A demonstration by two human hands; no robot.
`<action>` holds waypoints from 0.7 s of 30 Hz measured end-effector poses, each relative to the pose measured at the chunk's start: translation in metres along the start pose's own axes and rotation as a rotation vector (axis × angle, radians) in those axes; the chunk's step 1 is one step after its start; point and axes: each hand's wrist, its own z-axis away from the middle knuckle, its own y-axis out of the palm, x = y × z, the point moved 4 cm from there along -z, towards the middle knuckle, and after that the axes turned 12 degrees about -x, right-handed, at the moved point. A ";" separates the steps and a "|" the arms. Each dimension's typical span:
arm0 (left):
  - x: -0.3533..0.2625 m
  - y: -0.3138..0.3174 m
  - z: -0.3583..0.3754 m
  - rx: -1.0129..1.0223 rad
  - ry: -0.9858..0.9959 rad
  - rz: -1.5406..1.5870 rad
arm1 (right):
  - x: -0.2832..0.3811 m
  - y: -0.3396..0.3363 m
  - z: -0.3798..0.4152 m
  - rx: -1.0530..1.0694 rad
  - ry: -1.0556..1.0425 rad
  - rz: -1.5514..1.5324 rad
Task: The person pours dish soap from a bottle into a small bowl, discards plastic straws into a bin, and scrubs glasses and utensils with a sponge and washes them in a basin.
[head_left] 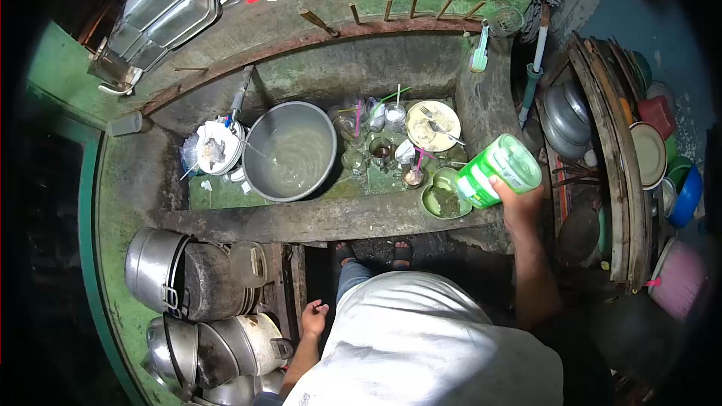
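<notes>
My right hand is wrapped round a green and white printed plastic container, tilted over a small light-green bowl on the sink's front ledge. Dark greenish matter lies in the bowl. I cannot make out whether anything is coming from the container. My left hand hangs low at my side with loosely curled fingers, holding nothing, near the stacked pots. Behind the bowl, on the sink floor, stand a pale plate with cutlery and food remains, and several used glasses, some with straws.
Water runs into a large grey basin from a tap at left. A white bucket with rubbish stands beside it. Metal pots are stacked at lower left. Wooden pegs line the back wall. A wooden rack with dishes is at right.
</notes>
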 end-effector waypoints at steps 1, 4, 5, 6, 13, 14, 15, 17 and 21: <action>-0.004 0.002 -0.003 0.001 0.002 -0.001 | 0.000 0.000 0.000 -0.003 -0.001 -0.001; -0.042 0.005 0.010 0.029 0.023 0.009 | 0.008 -0.003 -0.003 -0.029 -0.054 0.014; -0.043 0.006 0.009 0.029 0.023 0.009 | 0.007 -0.004 -0.003 -0.029 -0.054 0.014; -0.044 0.007 0.007 0.024 0.026 0.010 | 0.007 -0.004 -0.003 -0.014 -0.073 -0.022; -0.008 0.007 -0.012 0.040 0.022 0.042 | 0.018 -0.004 -0.001 0.013 -0.067 -0.064; -0.006 0.005 -0.010 0.033 0.014 -0.019 | 0.020 -0.004 0.000 0.004 -0.087 -0.059; -0.006 0.005 -0.010 0.034 0.013 -0.021 | 0.020 -0.004 0.000 -0.005 -0.107 -0.052; -0.002 0.004 -0.007 0.047 -0.010 0.001 | 0.017 -0.007 -0.002 -0.005 -0.066 -0.073; -0.001 0.003 -0.005 0.046 0.005 -0.027 | 0.025 -0.005 0.002 0.075 -0.147 -0.053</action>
